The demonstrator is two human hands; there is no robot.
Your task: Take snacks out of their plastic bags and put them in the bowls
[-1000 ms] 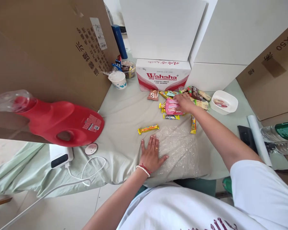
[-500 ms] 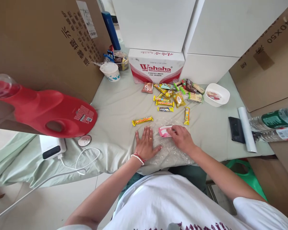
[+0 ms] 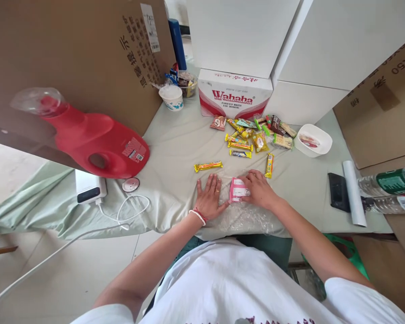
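Note:
My left hand [image 3: 208,198] lies flat with fingers stretched on the left side of a sheet of clear plastic film [image 3: 243,218], pressing it to the cloth. On that film rests a small pink-and-white packet [image 3: 236,191]. The fingers of my right hand [image 3: 259,190] curl over its right side and grip it; they hide that edge. Just beyond my left fingertips is a yellow-wrapped snack bar [image 3: 208,166]. Another yellow bar [image 3: 269,165] lies past my right hand. Farther back sits a loose group of wrapped snacks [image 3: 259,141].
A white bowl [image 3: 324,146] with packets inside stands right of the snacks, and a Wahaha carton [image 3: 234,95] behind them. A red jug [image 3: 104,139], power bank [image 3: 89,186] and cable are on the left. A phone [image 3: 339,191], white roll [image 3: 354,193] and bottles lie right.
My right hand has settled lower over the packet, which now sits more upright, with more of its label showing. My left hand stays flat on the film. The view has shifted left.

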